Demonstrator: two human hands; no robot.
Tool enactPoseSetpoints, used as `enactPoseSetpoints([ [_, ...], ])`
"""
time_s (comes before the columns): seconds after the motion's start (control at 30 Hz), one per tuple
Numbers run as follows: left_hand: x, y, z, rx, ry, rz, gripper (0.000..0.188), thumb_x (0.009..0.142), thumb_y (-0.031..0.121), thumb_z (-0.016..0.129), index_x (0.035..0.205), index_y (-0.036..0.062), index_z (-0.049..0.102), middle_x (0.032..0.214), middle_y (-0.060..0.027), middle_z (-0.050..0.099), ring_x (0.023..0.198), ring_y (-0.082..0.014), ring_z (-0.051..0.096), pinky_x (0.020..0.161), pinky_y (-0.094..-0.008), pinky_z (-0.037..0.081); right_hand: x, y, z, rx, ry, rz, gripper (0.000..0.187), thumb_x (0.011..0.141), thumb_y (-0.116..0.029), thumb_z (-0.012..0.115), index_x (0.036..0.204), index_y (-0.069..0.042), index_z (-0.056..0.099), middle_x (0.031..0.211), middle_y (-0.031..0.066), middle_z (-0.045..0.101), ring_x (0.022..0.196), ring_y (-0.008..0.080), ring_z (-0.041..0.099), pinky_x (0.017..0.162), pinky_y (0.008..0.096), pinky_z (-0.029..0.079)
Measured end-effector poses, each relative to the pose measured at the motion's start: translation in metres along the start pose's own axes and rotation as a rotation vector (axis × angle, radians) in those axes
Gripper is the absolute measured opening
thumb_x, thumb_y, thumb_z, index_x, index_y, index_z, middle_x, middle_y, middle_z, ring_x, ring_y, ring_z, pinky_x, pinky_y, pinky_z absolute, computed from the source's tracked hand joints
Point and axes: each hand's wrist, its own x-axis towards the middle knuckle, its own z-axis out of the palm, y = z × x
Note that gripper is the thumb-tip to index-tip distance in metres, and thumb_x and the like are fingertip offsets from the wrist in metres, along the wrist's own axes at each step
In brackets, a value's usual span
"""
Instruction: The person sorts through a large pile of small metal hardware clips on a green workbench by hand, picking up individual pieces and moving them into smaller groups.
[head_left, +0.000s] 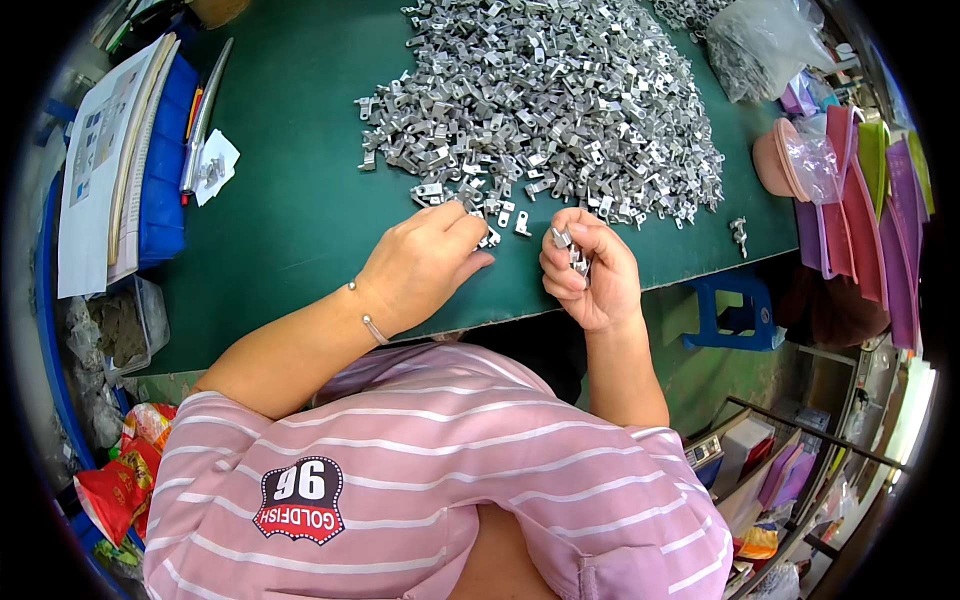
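A large heap of small silvery metal brackets [550, 110], each with a hole in a flat tab, covers the far middle of the table. My left hand [415, 262] is at the heap's near edge, fingers curled down over a few loose brackets. A bracket [490, 239] shows between its fingers and thumb; the fingertips are partly hidden. My right hand [600, 268] is raised just right of it, palm turned inward. Its fingers are closed around several metal brackets [576, 256]. One loose bracket [522, 223] lies on the table between the hands.
The green table [290, 150] has a blue file tray [170, 150] with papers at left. Toward the right edge lies a small group of brackets [738, 236]. Beyond are a clear plastic bag [765, 45], a pink tub [778, 165] and colourful bins [865, 200]. A blue stool [735, 315] stands below.
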Motion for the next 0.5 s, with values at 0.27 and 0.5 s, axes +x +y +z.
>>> enactPoseSetpoints([
  [0.27,-0.003,-0.001,0.002,0.025,0.014,0.011,0.023,0.069,0.007,0.073,0.086,0.0041,0.059,0.076,-0.0086,0.055,0.069,-0.0275,0.057,0.060,-0.0364,0.048,0.006,-0.002,0.013,-1.452,0.106,-0.445,0.004,0.082,-0.007,0.062,0.085,-0.005,0.062,0.070,0.0084,0.058,0.057,0.0231,0.056,0.047,0.0319,0.042],
  [0.5,-0.003,-0.002,0.003,0.062,-0.007,0.014,0.021,0.070,0.006,0.072,0.087,0.0044,0.060,0.080,-0.0090,0.055,0.071,-0.0281,0.057,0.061,-0.0366,0.048,0.009,0.005,0.023,-1.944,0.119,-0.562,0.016,0.080,-0.008,0.063,0.095,-0.007,0.064,0.077,0.0101,0.059,0.071,0.0307,0.059,0.060,0.0388,0.048],
])
